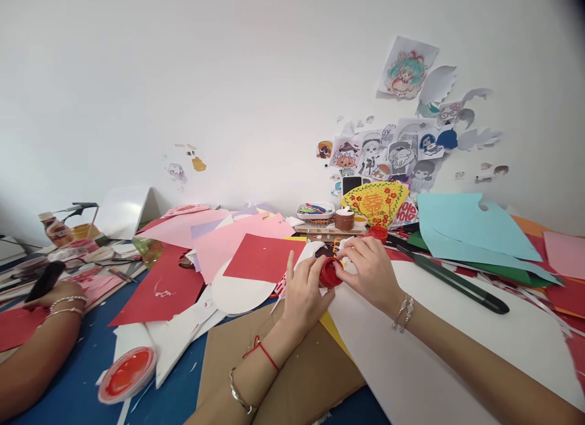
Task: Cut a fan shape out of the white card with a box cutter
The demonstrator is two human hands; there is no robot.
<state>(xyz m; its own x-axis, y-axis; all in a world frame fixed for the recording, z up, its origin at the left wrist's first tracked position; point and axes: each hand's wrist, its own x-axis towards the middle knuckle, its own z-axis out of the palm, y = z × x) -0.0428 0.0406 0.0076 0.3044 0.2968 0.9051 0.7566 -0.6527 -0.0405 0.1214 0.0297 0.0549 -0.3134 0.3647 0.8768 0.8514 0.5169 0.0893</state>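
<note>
Blue-covered table (183, 373), white wall (183, 78). Left hand (304, 297): fingers clamped on a small, round, red, plastic-looking jar (329, 274), mouth tilted toward the person. Right hand (369, 263): thumb at the jar's right rim, finger closure indeterminable. Jar lies between the hands, above a brown cardboard sheet (315, 379).

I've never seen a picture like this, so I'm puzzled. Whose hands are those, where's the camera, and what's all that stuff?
No robot here, just a person with a camera on their head that looks forward and down. Their left hand holds a small red pot, and their right hand is at its rim. Spread over the blue table are brown cardboard, a red paper sheet, a dish of something red and a dark green tool. At the back, near the wall, stands a yellow fan shape. The other hand, at the picture's far left, belongs to someone else.
</note>
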